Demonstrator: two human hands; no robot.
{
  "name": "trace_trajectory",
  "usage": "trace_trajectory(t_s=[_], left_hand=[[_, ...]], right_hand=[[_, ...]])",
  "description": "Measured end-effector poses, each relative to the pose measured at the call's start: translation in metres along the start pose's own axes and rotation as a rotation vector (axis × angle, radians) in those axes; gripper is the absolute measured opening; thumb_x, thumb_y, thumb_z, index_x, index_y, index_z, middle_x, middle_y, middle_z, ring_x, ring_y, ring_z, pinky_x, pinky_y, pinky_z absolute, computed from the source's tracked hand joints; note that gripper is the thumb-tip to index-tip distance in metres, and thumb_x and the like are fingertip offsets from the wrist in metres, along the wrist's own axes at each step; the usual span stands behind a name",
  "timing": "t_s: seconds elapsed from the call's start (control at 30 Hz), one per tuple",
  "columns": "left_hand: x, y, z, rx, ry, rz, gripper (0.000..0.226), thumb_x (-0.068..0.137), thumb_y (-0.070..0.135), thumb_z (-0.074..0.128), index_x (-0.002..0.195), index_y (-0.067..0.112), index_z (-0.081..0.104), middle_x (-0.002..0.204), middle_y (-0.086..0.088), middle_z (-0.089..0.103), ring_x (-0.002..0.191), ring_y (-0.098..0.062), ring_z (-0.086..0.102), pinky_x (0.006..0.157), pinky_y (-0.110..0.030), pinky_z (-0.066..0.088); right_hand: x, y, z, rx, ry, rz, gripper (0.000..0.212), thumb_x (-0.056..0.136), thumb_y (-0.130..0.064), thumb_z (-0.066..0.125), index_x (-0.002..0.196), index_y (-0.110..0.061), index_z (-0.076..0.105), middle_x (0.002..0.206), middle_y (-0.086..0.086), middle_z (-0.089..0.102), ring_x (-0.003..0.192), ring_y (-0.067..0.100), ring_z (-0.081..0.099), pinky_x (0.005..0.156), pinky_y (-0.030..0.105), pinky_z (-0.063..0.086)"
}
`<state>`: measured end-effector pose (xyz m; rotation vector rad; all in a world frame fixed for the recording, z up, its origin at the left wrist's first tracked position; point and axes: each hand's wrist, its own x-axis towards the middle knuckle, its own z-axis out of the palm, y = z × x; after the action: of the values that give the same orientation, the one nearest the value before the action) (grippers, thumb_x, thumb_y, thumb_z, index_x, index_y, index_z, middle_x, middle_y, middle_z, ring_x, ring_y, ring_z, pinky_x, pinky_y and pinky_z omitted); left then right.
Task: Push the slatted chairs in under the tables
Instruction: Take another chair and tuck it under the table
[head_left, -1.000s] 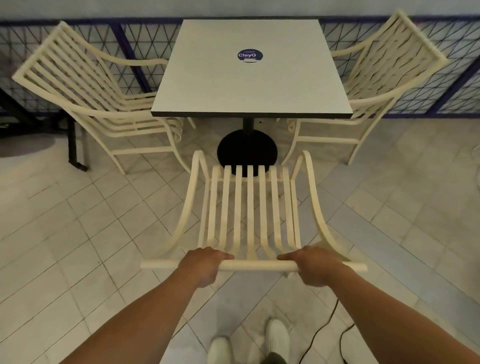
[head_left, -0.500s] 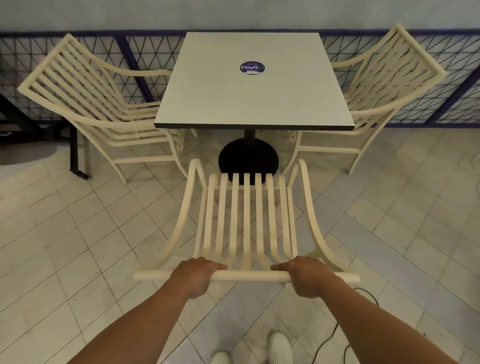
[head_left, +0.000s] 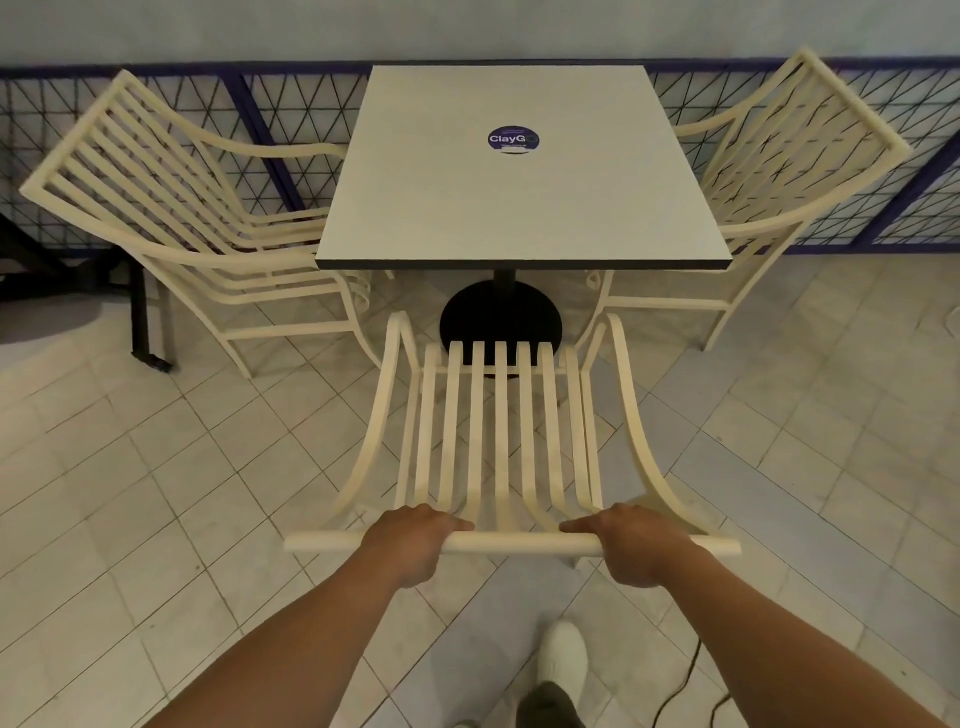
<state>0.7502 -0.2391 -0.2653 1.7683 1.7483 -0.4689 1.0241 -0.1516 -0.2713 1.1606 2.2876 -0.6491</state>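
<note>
A cream slatted chair (head_left: 501, 441) stands directly in front of me, its seat facing the square grey table (head_left: 519, 208). My left hand (head_left: 410, 543) grips the chair's top rail left of centre, and my right hand (head_left: 636, 545) grips it right of centre. The front of the seat lies just short of the table's near edge, above the black round base (head_left: 501, 322). Two more cream slatted chairs stand at the table's sides: the left chair (head_left: 171, 218) and the right chair (head_left: 789, 171), both partly under the tabletop.
A blue-framed mesh fence (head_left: 291, 119) runs behind the table along a pale wall. A dark post (head_left: 148, 317) stands on the tiled floor at the left. A black cable (head_left: 685, 680) lies on the floor at the lower right, near my white shoe (head_left: 563, 657).
The chair has moved forward toward the table with both hands on its top rail, and I have stepped closer; the table looks nearer and larger.
</note>
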Motion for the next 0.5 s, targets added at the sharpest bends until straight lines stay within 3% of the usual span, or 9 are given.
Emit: trace_trajectory(t_s=[0.17, 0.5], left_hand=[[0.015, -0.005, -0.013, -0.011, 0.0, -0.028, 0.071, 0.095, 0.006, 0.055, 0.148, 0.05, 0.037, 0.126, 0.001, 0.059, 0.108, -0.023, 0.06, 0.088, -0.035, 0.047], [0.037, -0.002, -0.041, -0.019, -0.015, -0.061, 0.075, 0.095, 0.001, 0.052, 0.149, 0.05, 0.035, 0.128, 0.0, 0.059, 0.109, -0.022, 0.06, 0.083, -0.031, 0.044]], right_hand=[[0.017, 0.006, -0.011, 0.011, -0.029, 0.004, 0.069, 0.09, -0.014, 0.06, 0.144, -0.05, 0.037, 0.114, -0.004, 0.061, 0.093, 0.017, 0.061, 0.086, 0.034, 0.053], [0.044, 0.022, -0.033, 0.012, -0.054, 0.0, 0.071, 0.089, -0.017, 0.064, 0.145, -0.05, 0.035, 0.118, -0.003, 0.062, 0.096, 0.019, 0.062, 0.088, 0.037, 0.053]])
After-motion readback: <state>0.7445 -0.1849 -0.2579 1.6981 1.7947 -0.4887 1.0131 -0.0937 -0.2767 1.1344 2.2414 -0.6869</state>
